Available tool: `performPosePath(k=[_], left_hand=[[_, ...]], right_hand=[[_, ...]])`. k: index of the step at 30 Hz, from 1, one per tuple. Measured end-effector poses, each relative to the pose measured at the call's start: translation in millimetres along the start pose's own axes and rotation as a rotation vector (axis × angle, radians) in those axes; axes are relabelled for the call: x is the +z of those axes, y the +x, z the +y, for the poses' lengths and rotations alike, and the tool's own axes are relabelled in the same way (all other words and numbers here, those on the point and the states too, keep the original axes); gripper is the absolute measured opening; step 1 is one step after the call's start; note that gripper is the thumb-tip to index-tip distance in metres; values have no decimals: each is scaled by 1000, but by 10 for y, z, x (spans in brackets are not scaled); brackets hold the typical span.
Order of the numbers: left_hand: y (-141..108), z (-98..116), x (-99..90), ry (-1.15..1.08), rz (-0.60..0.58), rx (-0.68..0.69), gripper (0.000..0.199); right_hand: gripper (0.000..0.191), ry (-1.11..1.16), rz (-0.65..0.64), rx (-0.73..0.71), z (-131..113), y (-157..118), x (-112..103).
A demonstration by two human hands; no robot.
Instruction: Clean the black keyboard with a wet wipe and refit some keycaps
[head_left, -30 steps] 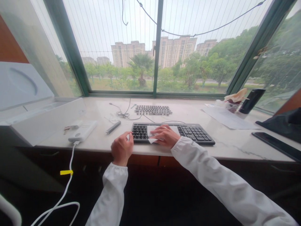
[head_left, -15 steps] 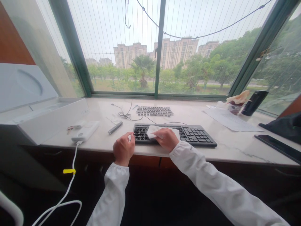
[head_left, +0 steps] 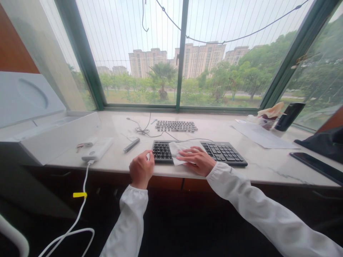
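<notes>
A black keyboard (head_left: 232, 153) lies along the front of the counter. Keycaps are off its left part, leaving bare key sockets (head_left: 161, 150). My left hand (head_left: 141, 168) is closed, thumb and curled fingers gripping the keyboard's left front corner. Across the middle of the keyboard a white tissue (head_left: 182, 146) lies spread out. My right hand (head_left: 197, 159) rests flat on it with fingers stretched and slightly apart, covering part of the tissue and the keys below. Behind the keyboard, loose keycaps (head_left: 176, 126) are laid out in rows.
A grey pen-like tool (head_left: 131, 145) and a thin black cable (head_left: 144, 131) lie left of the keycaps. Further left are a white power bank (head_left: 98, 150) with a white cord and an open white box (head_left: 64, 135). Paper (head_left: 264, 135) and a phone (head_left: 317, 166) lie right.
My right hand has gone from pinching the bunched tissue to lying flat on it, a little further right. The tissue is now spread wider. My left hand has stayed put.
</notes>
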State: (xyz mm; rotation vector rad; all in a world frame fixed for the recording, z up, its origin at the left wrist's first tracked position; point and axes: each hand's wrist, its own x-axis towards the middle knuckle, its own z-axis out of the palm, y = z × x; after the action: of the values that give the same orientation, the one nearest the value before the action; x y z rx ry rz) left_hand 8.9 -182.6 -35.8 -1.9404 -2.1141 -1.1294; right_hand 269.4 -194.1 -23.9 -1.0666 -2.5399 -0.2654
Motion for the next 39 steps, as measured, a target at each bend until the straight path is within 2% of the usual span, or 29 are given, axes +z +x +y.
performPosePath(k=[8, 14, 19, 22, 26, 28, 29, 31, 34, 36, 39], left_hand=[[5, -51, 30, -4, 31, 42, 26], [-1, -53, 35, 4, 33, 39, 28], [-6, -46, 24, -7, 22, 46, 26], [-12, -47, 25, -14, 23, 46, 26], [-17, -49, 35, -24, 27, 37, 25], [-16, -48, 39, -26, 30, 36, 25], [-15, -47, 40, -27, 30, 36, 25], [-13, -44, 38, -27, 32, 36, 25], [-14, -37, 33, -21, 33, 32, 25], [-16, -32, 29, -16, 30, 23, 25], [-18, -24, 24, -14, 19, 13, 27]], right_hand=[[33, -60, 23, -12, 232, -267, -79], [32, -56, 33, -62, 285, -277, -90], [30, 41, 43, -48, 290, -309, -100], [28, 220, 90, 122, 258, -311, -108], [43, 611, 290, 529, 223, -182, -159], [46, 703, 355, 600, 175, -52, -179], [45, 698, 369, 583, 132, 22, -176], [40, 604, 331, 453, 14, 169, -130], [34, 352, 145, 121, -181, 337, 23], [35, 212, 62, -37, -262, 394, 126], [34, 94, 51, -70, -290, 407, 180]])
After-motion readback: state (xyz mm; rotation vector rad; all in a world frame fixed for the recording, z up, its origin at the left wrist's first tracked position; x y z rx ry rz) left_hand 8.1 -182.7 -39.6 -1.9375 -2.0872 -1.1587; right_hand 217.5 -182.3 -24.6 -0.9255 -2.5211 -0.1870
